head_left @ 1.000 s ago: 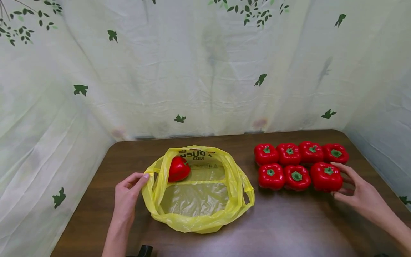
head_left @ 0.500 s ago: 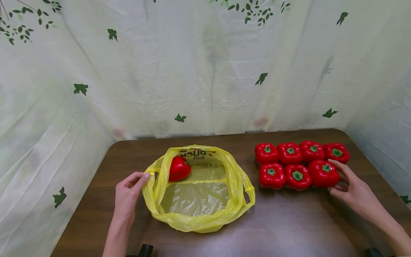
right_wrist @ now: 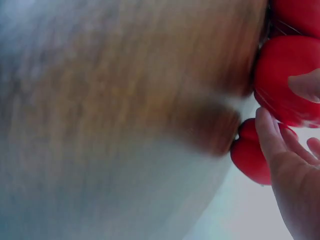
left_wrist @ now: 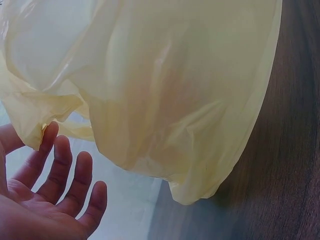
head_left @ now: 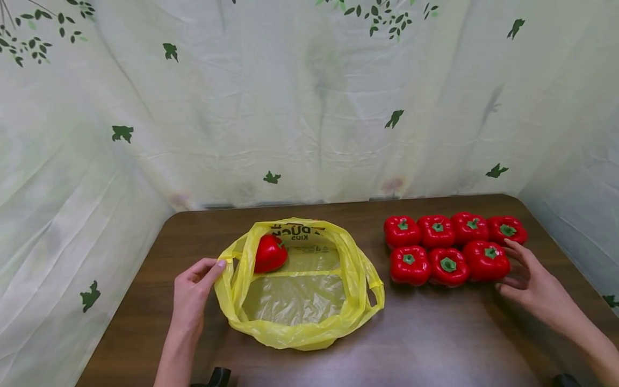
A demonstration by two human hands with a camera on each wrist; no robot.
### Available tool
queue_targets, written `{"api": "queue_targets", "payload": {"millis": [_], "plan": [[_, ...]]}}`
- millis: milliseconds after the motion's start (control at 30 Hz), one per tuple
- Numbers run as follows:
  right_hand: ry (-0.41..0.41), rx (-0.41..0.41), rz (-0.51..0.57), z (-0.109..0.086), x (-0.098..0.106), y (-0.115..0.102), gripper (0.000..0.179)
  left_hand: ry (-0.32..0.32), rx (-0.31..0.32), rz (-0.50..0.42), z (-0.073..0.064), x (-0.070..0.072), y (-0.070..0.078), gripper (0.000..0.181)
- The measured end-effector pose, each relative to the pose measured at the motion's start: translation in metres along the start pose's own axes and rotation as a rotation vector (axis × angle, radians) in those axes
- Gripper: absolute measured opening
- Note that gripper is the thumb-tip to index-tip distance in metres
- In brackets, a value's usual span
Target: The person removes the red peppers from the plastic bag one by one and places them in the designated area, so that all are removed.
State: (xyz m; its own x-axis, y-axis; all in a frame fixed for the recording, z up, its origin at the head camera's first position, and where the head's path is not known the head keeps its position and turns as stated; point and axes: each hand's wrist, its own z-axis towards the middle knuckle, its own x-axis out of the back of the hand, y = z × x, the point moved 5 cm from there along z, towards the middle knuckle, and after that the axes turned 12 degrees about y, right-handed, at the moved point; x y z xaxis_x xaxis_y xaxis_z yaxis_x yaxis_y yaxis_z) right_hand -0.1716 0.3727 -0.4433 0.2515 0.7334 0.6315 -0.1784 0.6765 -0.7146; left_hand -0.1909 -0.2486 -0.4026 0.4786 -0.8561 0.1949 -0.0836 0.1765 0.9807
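Note:
A yellow plastic bag (head_left: 309, 336) stands wide-mouthed on the table, with one red bell pepper (head_left: 268, 255) inside at its left. My left hand (head_left: 193, 287) pinches the bag's left handle between thumb and forefinger; the other fingers are spread in the left wrist view (left_wrist: 55, 190). To the right, several red bell peppers stand in two rows, stems up. Beside the front row's rightmost bell pepper (head_left: 483, 263) is my right hand (head_left: 539, 285), its fingers parted and loosely bent. In the right wrist view, fingers (right_wrist: 270, 135) lie close to that pepper; contact is unclear.
The brown wooden table (head_left: 411, 344) has a pale leaf-printed cloth (head_left: 309, 107) hanging behind it and at both sides. A black object (head_left: 220, 377) shows at the front edge near my left forearm. The back row of peppers (head_left: 437, 231) sits near the far edge.
My right hand has moved the front-right pepper leftward, against its neighbour. Its fingers have since drawn slightly away from the pepper. The left hand and bag look unchanged.

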Motion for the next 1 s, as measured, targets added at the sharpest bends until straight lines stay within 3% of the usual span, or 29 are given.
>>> {"api": "queue_targets", "payload": {"millis": [167,433,633,733,1000], "plan": [[0.056,0.013,-0.057,-0.001,0.011,-0.010,0.098,-0.006,-0.001,0.004,0.000,0.000,0.001,0.034],[0.184,0.104,-0.231,0.000,0.027,-0.048,0.088,-0.010,-0.008,-0.008,-0.001,-0.001,0.004,0.033],[0.257,0.266,-0.220,0.004,0.023,-0.087,0.091,-0.003,-0.006,-0.018,-0.002,-0.001,0.006,0.034],[0.258,0.356,-0.216,0.006,0.015,-0.107,0.091,0.002,-0.010,-0.023,-0.003,-0.001,0.007,0.034],[0.165,0.448,-0.152,0.008,-0.011,-0.150,0.080,0.008,-0.028,-0.030,-0.003,-0.001,0.008,0.034]]}}
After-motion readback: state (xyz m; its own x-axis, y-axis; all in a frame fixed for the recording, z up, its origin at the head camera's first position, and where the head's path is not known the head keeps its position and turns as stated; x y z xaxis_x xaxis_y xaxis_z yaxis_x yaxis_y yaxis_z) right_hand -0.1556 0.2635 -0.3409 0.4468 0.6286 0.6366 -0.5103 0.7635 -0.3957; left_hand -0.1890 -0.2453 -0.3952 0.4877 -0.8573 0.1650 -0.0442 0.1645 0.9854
